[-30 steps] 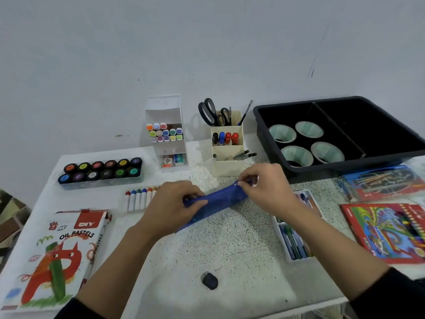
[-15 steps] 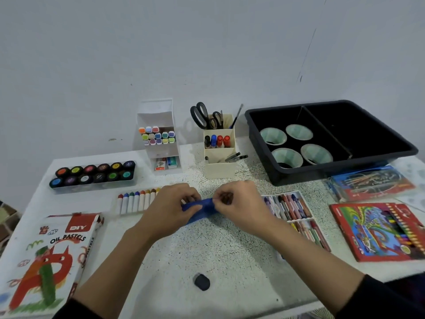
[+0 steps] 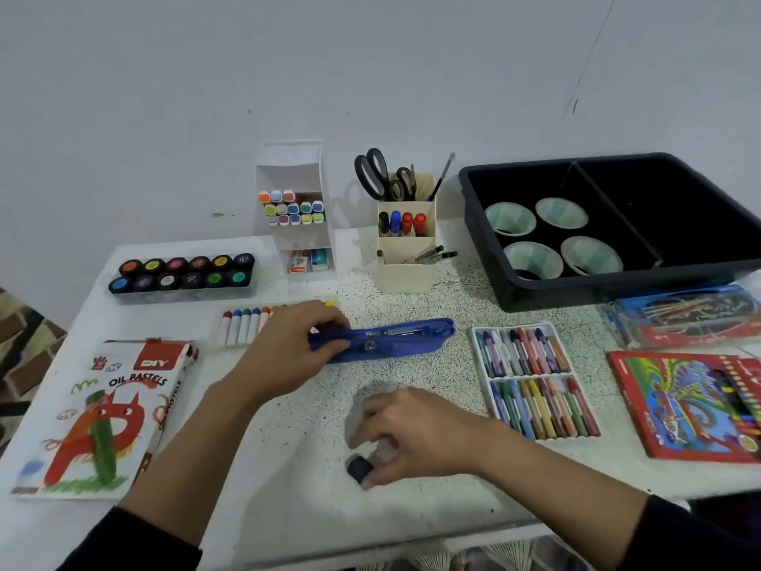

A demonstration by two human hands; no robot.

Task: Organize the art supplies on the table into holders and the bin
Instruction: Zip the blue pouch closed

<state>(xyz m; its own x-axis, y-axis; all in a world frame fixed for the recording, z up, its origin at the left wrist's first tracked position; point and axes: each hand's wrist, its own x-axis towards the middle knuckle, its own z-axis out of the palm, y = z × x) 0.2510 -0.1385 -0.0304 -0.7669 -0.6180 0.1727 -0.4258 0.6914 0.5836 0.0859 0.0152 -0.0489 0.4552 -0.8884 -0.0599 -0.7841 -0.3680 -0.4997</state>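
Head view of a white speckled table (image 3: 313,504) laid with art supplies. The blue pencil case (image 3: 395,340) lies flat near the table's centre, long axis left to right. It is a slim translucent blue pouch with a small metal stud on its front face. The left hand (image 3: 288,352) grips its left end, thumb on the front face and fingers curled over the far edge. The right hand (image 3: 416,434) is nearer the front edge, fingers curled, pinching a small dark block (image 3: 359,467) between thumb and fingertips. The block is rounded and black or very dark grey, and sits on the table well apart from the case.

Behind the case stand a cream holder (image 3: 405,274) with scissors (image 3: 372,173) and markers, and a white marker rack (image 3: 294,166). The black bin (image 3: 535,294) at rear right holds four paper cups (image 3: 510,218) in its left compartment. A pastel tray (image 3: 531,381) lies just right of the case, and a red box (image 3: 683,405) lies further right. At left are a paint-pot tray (image 3: 183,272), a row of crayons (image 3: 243,325) and an oil pastels box (image 3: 103,418).
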